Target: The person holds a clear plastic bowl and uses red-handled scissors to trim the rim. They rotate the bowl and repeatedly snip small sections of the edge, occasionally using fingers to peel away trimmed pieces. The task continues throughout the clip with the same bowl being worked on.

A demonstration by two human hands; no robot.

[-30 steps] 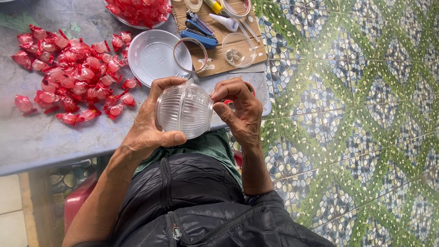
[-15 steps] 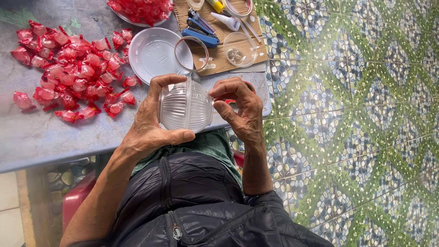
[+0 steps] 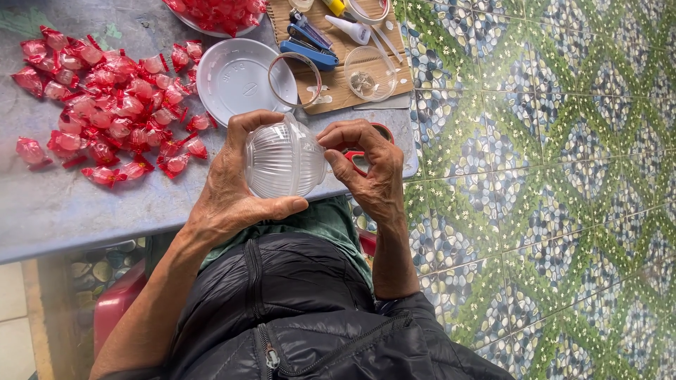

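1. Grey table (image 3: 63,211) filling the upper left, with a cardboard sheet (image 3: 338,84) of small tools at 12 o'clock.
2. Heap of red wrapped candies (image 3: 105,105) at 10 o'clock from the hands; white lid (image 3: 232,74) just right of it, a clear ring (image 3: 294,79) overlapping its edge.
3. Clear ribbed dome (image 3: 282,160) held above the table's near edge, at centre.
4. Left hand (image 3: 229,190) cupping the dome: fingers curled over the top, thumb pressed underneath at 6 o'clock.
5. Right hand (image 3: 370,172) at 3 o'clock, fingertips pinched at the dome's rim, possibly on a seam or tab; too small to tell.
6. Best done with the cupping grip steady but light, to avoid crushing thin plastic, and the rim worked in short pinches.
7. Red-handled scissors (image 3: 362,158) mostly hidden under the right hand.
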